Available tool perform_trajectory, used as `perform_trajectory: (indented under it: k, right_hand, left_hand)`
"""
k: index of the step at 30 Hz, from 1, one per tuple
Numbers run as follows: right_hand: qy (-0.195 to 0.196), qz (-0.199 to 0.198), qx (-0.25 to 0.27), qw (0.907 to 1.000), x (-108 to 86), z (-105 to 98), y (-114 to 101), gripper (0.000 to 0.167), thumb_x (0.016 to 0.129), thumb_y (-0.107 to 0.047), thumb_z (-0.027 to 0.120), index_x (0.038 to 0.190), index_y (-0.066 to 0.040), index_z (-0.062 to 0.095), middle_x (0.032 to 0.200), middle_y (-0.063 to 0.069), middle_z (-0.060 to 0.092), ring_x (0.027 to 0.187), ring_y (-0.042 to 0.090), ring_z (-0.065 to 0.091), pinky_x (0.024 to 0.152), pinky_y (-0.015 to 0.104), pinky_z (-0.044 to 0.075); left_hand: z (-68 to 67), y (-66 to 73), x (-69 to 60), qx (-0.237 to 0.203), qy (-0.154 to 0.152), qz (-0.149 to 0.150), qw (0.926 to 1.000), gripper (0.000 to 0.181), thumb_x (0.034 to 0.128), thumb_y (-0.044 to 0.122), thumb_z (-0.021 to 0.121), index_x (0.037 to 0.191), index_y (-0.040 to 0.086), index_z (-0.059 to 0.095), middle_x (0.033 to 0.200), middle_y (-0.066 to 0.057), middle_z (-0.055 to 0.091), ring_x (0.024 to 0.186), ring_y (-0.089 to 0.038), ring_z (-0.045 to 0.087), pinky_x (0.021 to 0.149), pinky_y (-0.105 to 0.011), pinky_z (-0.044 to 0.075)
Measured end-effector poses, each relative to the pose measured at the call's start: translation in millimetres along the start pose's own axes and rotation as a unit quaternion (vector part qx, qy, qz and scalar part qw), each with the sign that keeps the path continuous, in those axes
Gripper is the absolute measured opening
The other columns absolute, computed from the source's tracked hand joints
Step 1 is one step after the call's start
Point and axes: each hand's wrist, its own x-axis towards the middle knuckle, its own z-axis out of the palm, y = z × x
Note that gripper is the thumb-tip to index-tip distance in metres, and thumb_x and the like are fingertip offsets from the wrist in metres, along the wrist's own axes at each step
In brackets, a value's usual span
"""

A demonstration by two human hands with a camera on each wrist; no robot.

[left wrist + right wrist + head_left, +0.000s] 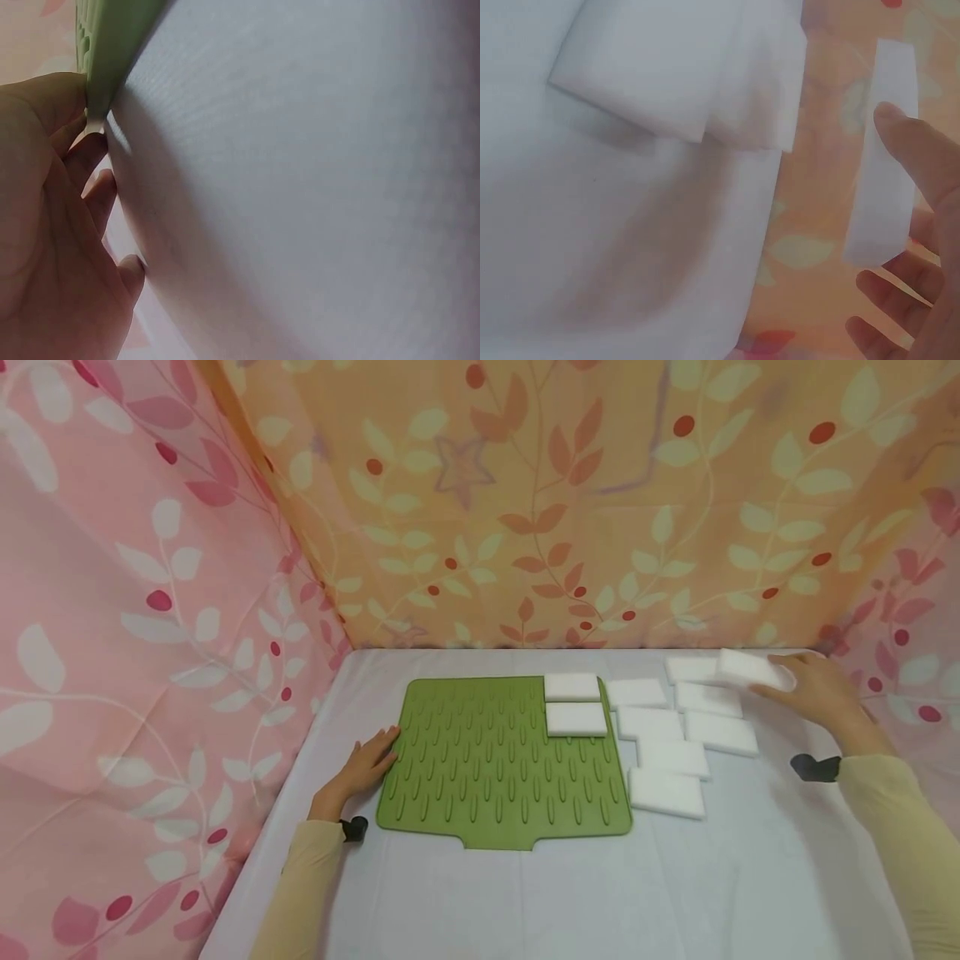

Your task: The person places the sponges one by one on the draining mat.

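A green ridged mat (480,777) lies on the white cloth, with two white blocks (576,720) side by side at its upper right corner. My left hand (365,766) rests at the mat's left edge, fingers fairly straight; the left wrist view shows the hand (60,202) touching the mat's rim (124,45). At the far right, my right hand (817,693) holds a white block (750,668) above other blocks. In the right wrist view, thumb and fingers of the hand (922,217) pinch that block (885,165) by its faces.
Several loose white blocks (667,792) lie to the right of the mat, some touching or overlapping. White cloth (570,902) covers the table. Patterned orange fabric (540,527) hangs behind the far edge, and pink fabric (135,635) hangs at the left.
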Motion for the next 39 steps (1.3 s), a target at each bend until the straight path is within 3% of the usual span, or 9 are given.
perform_trajectory:
  k: [10, 24, 39]
  right_hand:
    - [-0.024, -0.001, 0.0, 0.9997, 0.1, 5.4, -31.8, 0.084, 0.081, -0.055, 0.062, 0.134, 0.007, 0.04, 0.129, 0.038, 0.033, 0.112, 0.055, 0.032, 0.089, 0.071, 0.024]
    - [-0.027, -0.049, 0.004, 0.9984, -3.0, 11.4, -72.5, 0.079, 0.079, -0.049, 0.068, 0.131, 0.006, 0.046, 0.129, 0.034, 0.039, 0.115, 0.052, 0.036, 0.09, 0.069, 0.029]
    - [-0.049, -0.075, -0.006, 0.996, -8.0, 23.3, -114.7, 0.081, 0.078, -0.054, 0.067, 0.133, 0.002, 0.046, 0.128, 0.03, 0.043, 0.112, 0.046, 0.043, 0.087, 0.065, 0.037]
  left_hand:
    - [-1.3, -0.2, 0.6, 0.006, -0.003, 0.002, 1.0, 0.054, 0.0978, 0.019, 0.046, 0.146, 0.004, 0.027, 0.149, -0.02, 0.027, 0.138, -0.039, 0.021, 0.106, -0.066, 0.005]
    - [-1.4, -1.7, 1.1, -0.001, -0.007, 0.0, 1.0, 0.054, 0.0979, 0.021, 0.046, 0.146, 0.005, 0.027, 0.149, -0.019, 0.027, 0.138, -0.039, 0.021, 0.105, -0.066, 0.004]
    - [-1.5, -0.1, -0.4, -0.002, -0.005, -0.001, 1.0, 0.054, 0.0979, 0.02, 0.046, 0.146, 0.005, 0.027, 0.149, -0.019, 0.027, 0.138, -0.039, 0.021, 0.106, -0.066, 0.005]
